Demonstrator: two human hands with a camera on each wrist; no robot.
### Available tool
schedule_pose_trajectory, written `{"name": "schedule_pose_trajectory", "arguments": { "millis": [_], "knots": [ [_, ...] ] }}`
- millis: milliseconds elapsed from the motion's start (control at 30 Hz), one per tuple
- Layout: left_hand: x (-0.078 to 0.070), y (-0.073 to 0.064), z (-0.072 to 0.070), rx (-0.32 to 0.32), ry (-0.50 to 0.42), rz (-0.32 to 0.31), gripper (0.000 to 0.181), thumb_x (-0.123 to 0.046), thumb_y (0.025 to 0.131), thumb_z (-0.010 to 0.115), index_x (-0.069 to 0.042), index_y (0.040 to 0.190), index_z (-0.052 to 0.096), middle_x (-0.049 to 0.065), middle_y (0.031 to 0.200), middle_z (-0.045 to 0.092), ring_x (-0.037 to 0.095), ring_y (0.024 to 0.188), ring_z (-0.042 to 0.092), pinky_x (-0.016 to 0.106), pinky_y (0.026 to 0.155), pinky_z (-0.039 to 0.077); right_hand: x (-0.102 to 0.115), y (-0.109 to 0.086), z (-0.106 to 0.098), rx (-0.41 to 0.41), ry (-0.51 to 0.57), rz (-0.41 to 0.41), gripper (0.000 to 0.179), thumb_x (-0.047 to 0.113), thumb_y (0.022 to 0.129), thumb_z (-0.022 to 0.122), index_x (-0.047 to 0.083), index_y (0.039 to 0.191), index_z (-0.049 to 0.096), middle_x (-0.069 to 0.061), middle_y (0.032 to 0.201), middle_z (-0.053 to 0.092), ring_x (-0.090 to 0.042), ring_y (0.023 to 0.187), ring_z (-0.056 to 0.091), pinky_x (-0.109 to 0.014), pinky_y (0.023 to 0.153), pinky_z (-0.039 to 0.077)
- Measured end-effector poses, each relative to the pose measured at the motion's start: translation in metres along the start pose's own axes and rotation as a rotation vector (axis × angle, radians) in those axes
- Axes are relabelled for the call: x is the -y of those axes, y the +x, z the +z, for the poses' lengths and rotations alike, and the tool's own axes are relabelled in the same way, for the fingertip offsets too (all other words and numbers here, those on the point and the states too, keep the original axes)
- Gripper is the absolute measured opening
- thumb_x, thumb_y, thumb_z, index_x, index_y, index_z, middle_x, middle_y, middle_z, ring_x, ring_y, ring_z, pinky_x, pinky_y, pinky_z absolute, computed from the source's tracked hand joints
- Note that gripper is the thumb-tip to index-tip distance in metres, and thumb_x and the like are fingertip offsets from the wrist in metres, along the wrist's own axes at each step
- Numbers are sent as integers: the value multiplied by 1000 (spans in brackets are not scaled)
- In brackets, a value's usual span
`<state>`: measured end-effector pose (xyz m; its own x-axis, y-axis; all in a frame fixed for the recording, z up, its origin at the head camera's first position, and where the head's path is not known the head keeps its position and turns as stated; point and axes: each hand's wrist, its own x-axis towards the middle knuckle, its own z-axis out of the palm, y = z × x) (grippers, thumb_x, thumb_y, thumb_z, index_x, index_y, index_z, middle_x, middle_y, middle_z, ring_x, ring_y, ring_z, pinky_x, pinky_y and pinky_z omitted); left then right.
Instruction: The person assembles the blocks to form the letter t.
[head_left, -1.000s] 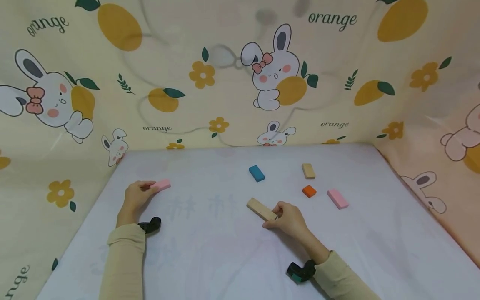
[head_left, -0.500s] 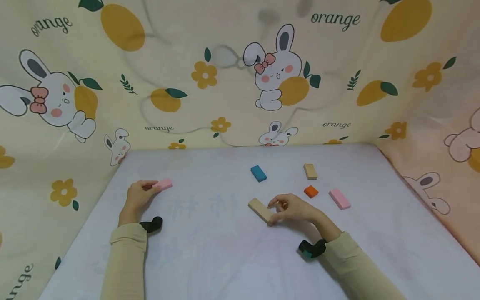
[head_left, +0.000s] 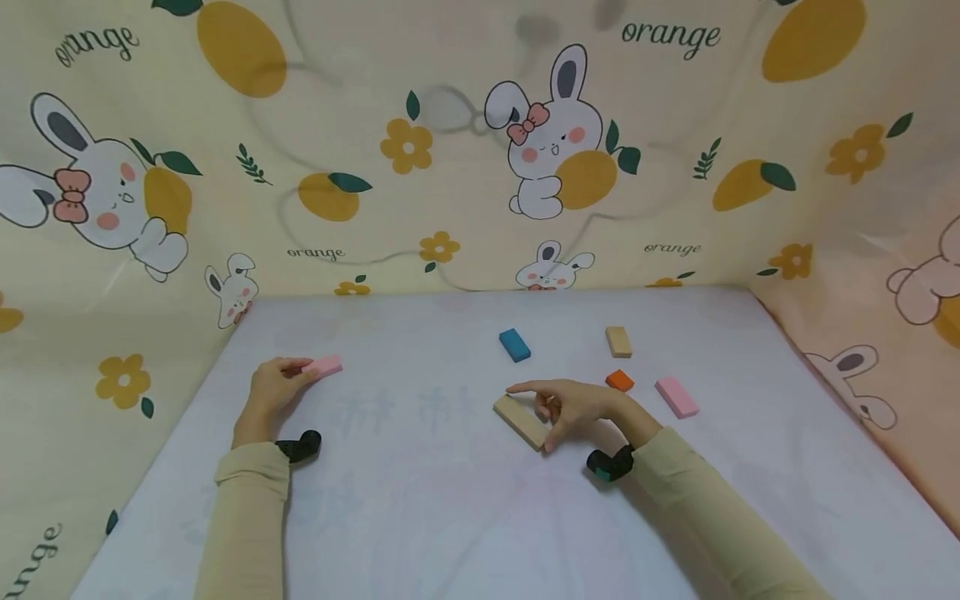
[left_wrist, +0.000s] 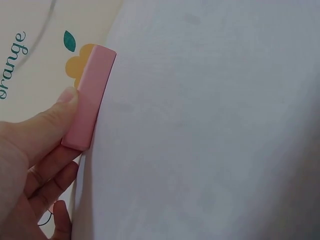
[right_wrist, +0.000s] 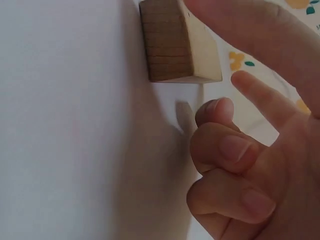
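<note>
My left hand pinches a pink block between thumb and fingers at the table's left side. The left wrist view shows the thumb on one face of this pink block, whose far end sticks out past the hand. My right hand is at a long plain wooden block lying aslant mid-table. Its index finger stretches straight toward the block's far end, and the thumb is at the near end. In the right wrist view the thumb overlaps the wooden block, a small gap shows beside the index fingertip, and the other fingers are curled.
Beyond the right hand lie a blue block, a smaller plain wooden block, an orange block and another pink block. A white cloth covers the table. Patterned fabric rises behind and along both sides.
The right hand's index finger has straightened and reached along the wooden block toward its far end; earlier the fingers were bunched at the near end. The left hand keeps its pink block in place.
</note>
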<state>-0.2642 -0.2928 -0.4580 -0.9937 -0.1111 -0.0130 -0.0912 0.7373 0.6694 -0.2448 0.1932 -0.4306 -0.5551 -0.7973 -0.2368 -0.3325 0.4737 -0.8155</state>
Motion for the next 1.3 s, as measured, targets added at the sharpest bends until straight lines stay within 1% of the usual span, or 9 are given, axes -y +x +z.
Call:
{"name": "schedule_pose_trajectory", "arguments": {
  "millis": [133,333,533,600,733,867,967,1167,1300],
  "knots": [
    [1,1,1,-12,4,12,45,-26,92,65,7,123,61,32,122,60,42,111,56,50,95,45,1,5,-1,38,-8,-1,94,10,72,83,4,149,31,-21,81,43,-8,73,40,-17,63,32],
    [1,2,1,-29,9,14,44,-27,91,66,5,121,63,31,118,63,39,107,57,46,90,46,2,9,-3,61,-23,34,99,7,71,84,5,151,27,-15,80,43,-9,73,38,-17,64,32],
    [2,3,2,-20,-1,5,44,-28,92,64,5,122,62,31,120,62,39,108,56,47,92,45,2,10,-4,64,-44,73,96,7,71,83,7,151,29,-5,80,43,-9,75,39,-18,66,33],
    [2,3,2,-19,3,5,45,-28,92,64,6,122,62,32,121,61,41,110,56,49,93,45,2,10,-3,58,-54,75,94,8,71,83,8,150,31,-4,80,43,-9,75,40,-18,67,33],
    [3,3,1,-15,8,8,45,-27,92,64,6,122,62,32,122,61,42,111,56,51,95,45,2,10,-2,42,-59,58,92,8,71,83,7,148,33,-5,79,43,-9,74,39,-18,67,33],
    [3,3,1,-15,9,18,44,-26,92,65,6,122,62,32,122,61,41,110,57,49,94,46,1,9,0,22,-54,59,90,9,70,84,7,147,36,-5,79,43,-8,73,40,-17,67,33],
    [4,3,2,-10,4,13,45,-27,92,65,5,122,62,31,122,61,41,110,56,46,92,45,0,8,1,5,-50,48,89,9,69,84,6,145,37,-6,78,43,-8,73,40,-18,67,32],
    [4,4,2,-19,6,3,45,-28,92,65,5,122,63,31,122,61,40,110,56,48,93,45,-3,6,5,-49,-45,18,88,10,68,84,4,143,39,-6,77,41,-7,73,39,-17,68,32],
    [4,4,1,-2,10,-6,46,-29,93,64,5,123,61,31,124,60,40,111,55,49,94,45,-5,5,8,-95,-23,17,86,10,69,85,1,141,39,-5,78,41,-6,73,39,-17,66,33]
  ]
}}
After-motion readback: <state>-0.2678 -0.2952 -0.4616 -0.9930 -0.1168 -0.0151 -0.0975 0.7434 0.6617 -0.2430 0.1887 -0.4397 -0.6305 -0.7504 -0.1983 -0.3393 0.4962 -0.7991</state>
